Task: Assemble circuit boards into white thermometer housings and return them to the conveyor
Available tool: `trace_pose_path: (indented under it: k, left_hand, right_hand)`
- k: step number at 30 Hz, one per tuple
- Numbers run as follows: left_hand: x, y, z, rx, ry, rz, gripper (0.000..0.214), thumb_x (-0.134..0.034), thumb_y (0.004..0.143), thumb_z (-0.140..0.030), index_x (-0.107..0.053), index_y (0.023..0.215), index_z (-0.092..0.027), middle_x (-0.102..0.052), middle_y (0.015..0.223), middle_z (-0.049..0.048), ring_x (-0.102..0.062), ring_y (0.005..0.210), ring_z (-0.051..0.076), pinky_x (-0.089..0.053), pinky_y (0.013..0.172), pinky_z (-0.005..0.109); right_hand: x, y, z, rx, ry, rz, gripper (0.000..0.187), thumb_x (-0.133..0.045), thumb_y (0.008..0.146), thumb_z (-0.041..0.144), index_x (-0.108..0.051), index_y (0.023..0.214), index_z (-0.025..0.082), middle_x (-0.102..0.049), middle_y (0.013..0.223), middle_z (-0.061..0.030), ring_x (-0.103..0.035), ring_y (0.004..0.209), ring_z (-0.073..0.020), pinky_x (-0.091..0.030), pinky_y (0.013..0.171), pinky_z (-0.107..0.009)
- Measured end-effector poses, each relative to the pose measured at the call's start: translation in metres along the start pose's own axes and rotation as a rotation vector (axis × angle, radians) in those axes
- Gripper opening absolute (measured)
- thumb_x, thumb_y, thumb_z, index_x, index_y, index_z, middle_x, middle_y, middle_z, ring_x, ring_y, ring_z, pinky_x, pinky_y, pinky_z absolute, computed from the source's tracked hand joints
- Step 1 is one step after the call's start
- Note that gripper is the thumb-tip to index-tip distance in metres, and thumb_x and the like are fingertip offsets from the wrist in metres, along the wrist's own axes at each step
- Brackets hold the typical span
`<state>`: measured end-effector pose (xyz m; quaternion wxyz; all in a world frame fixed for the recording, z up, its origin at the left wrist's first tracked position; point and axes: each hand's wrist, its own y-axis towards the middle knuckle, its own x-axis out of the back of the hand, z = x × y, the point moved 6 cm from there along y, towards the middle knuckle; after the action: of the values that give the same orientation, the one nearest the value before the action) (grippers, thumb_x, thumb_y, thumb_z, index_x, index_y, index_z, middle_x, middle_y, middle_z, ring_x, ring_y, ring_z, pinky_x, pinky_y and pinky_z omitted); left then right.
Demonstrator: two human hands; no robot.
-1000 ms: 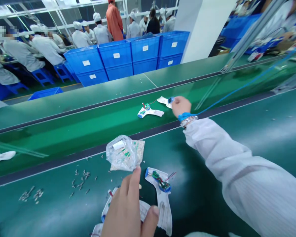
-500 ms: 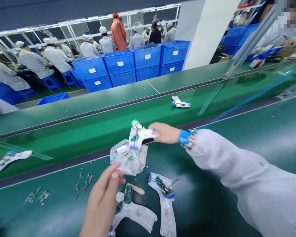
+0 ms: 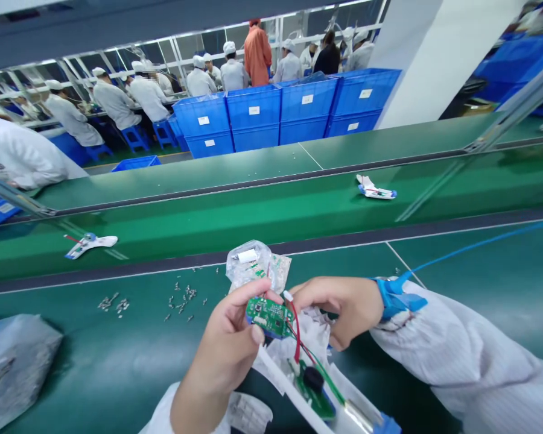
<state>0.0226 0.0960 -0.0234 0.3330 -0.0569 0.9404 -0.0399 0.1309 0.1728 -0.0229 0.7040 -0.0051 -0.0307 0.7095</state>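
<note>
My left hand [image 3: 230, 343] pinches a small green circuit board [image 3: 270, 316] with a blue edge between thumb and fingers. Red, black and green wires run from it to a white, gun-shaped plastic housing half [image 3: 357, 386]. Inside that half lie a second green board [image 3: 314, 398] with a round black part and a metal cylinder. My right hand [image 3: 344, 304] has its fingers curled round the housing's far end, close to a white wire plug [image 3: 288, 296]; its fingertips are partly hidden. Below my left hand, another white housing piece [image 3: 250, 413] lies on the table, partly covered.
Beyond the hands lies a clear plastic bag [image 3: 251, 262] of small parts. Loose screws [image 3: 185, 295] are scattered to the left, near a larger bag [image 3: 18, 361]. Housing halves [image 3: 92, 244] rest on the green conveyor [image 3: 199, 223]. A blue cord [image 3: 479, 244] trails from my right wrist.
My right hand has drawn back from the conveyor edge towards me. My left hand, earlier empty, now grips the circuit board. The view has turned left.
</note>
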Motion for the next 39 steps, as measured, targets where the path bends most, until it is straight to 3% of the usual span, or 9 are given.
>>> trace_pose_path:
  k: [7, 9, 13, 15, 19, 23, 31, 34, 39]
  left_hand:
    - [0.012, 0.002, 0.002, -0.091, -0.032, -0.238, 0.04, -0.081, 0.06, -0.039, -0.069, 0.098, -0.028, -0.071, 0.08, 0.0017, -0.065, 0.057, 0.013, -0.048, 0.044, 0.018]
    - [0.017, -0.002, -0.004, -0.16, 0.05, -0.328, 0.035, -0.079, 0.064, -0.035, -0.067, 0.095, -0.028, -0.07, 0.078, -0.0002, -0.062, 0.055, 0.01, -0.048, 0.045, 0.017]
    - [0.022, -0.014, -0.013, -0.293, 0.221, -0.513, 0.033, -0.078, 0.067, -0.032, -0.065, 0.096, -0.026, -0.068, 0.073, -0.0024, -0.058, 0.051, 0.007, -0.049, 0.047, 0.015]
    - [0.021, -0.017, -0.012, -0.316, 0.276, -0.565, 0.035, -0.078, 0.066, -0.031, -0.065, 0.098, -0.026, -0.069, 0.076, -0.002, -0.058, 0.052, 0.007, -0.05, 0.047, 0.015]
    - [0.018, -0.019, -0.009, -0.322, 0.331, -0.57, 0.038, -0.079, 0.065, -0.032, -0.064, 0.1, -0.025, -0.069, 0.079, -0.0001, -0.061, 0.058, 0.01, -0.051, 0.049, 0.017]
    - [0.016, -0.022, -0.01, -0.308, 0.409, -0.588, 0.038, -0.076, 0.068, -0.034, -0.062, 0.103, -0.026, -0.069, 0.083, 0.0007, -0.064, 0.065, 0.013, -0.05, 0.05, 0.017]
    - [-0.009, -0.027, -0.018, -0.361, 1.029, -0.544, 0.034, -0.054, 0.084, -0.039, -0.059, 0.114, -0.022, -0.066, 0.106, 0.0079, -0.062, 0.092, 0.023, -0.049, 0.077, 0.034]
    - [-0.017, -0.029, -0.019, -0.438, 1.148, -0.49, 0.034, -0.046, 0.089, -0.039, -0.055, 0.117, -0.022, -0.064, 0.11, 0.0085, -0.059, 0.1, 0.024, -0.045, 0.084, 0.037]
    - [-0.023, -0.035, -0.023, -0.544, 1.15, -0.416, 0.033, -0.04, 0.093, -0.035, -0.05, 0.123, -0.025, -0.062, 0.117, 0.0058, -0.058, 0.103, 0.02, -0.045, 0.083, 0.03]
  right_hand:
    - [-0.019, 0.01, -0.022, -0.043, 0.323, 0.036, 0.059, -0.076, 0.06, 0.049, -0.065, 0.102, 0.01, -0.067, 0.096, -0.0089, -0.062, 0.094, -0.0225, -0.046, 0.088, -0.034]
    - [-0.007, 0.01, -0.019, -0.073, 0.194, -0.171, 0.052, -0.07, 0.069, 0.046, -0.065, 0.107, 0.012, -0.066, 0.109, -0.0106, -0.06, 0.105, -0.0234, -0.043, 0.095, -0.037]
    - [0.02, -0.012, 0.008, -0.138, -0.099, -0.81, 0.03, -0.051, 0.084, 0.033, -0.067, 0.105, 0.018, -0.065, 0.115, -0.0094, -0.059, 0.108, -0.0225, -0.044, 0.094, -0.04]
    - [0.013, -0.017, 0.031, -0.077, -0.273, -0.886, 0.027, -0.048, 0.086, 0.027, -0.068, 0.101, 0.018, -0.067, 0.111, -0.0087, -0.06, 0.104, -0.0213, -0.046, 0.091, -0.038]
    - [-0.01, -0.009, 0.06, 0.079, -0.562, -0.864, 0.019, -0.054, 0.081, 0.018, -0.068, 0.094, 0.016, -0.07, 0.1, -0.0069, -0.061, 0.1, -0.0196, -0.043, 0.093, -0.037]
    - [-0.016, 0.003, 0.058, 0.077, -0.597, -0.843, 0.02, -0.049, 0.084, 0.013, -0.065, 0.073, 0.017, -0.069, 0.079, -0.0023, -0.062, 0.084, -0.0161, -0.046, 0.083, -0.032]
    - [-0.013, -0.014, 0.06, 0.166, -0.54, -1.167, 0.022, -0.042, 0.089, 0.014, -0.061, 0.079, 0.022, -0.067, 0.079, -0.0009, -0.053, 0.11, -0.0185, -0.037, 0.094, -0.037]
    - [-0.017, -0.013, 0.069, 0.228, -0.524, -1.087, 0.021, -0.045, 0.087, 0.013, -0.06, 0.074, 0.021, -0.062, 0.069, 0.0009, -0.057, 0.089, -0.0151, -0.038, 0.087, -0.033]
    - [-0.022, -0.002, 0.081, 0.236, -0.678, -0.762, 0.025, -0.046, 0.082, 0.011, -0.054, 0.059, 0.017, -0.053, 0.055, 0.0028, -0.045, 0.063, -0.0112, -0.035, 0.073, -0.031]
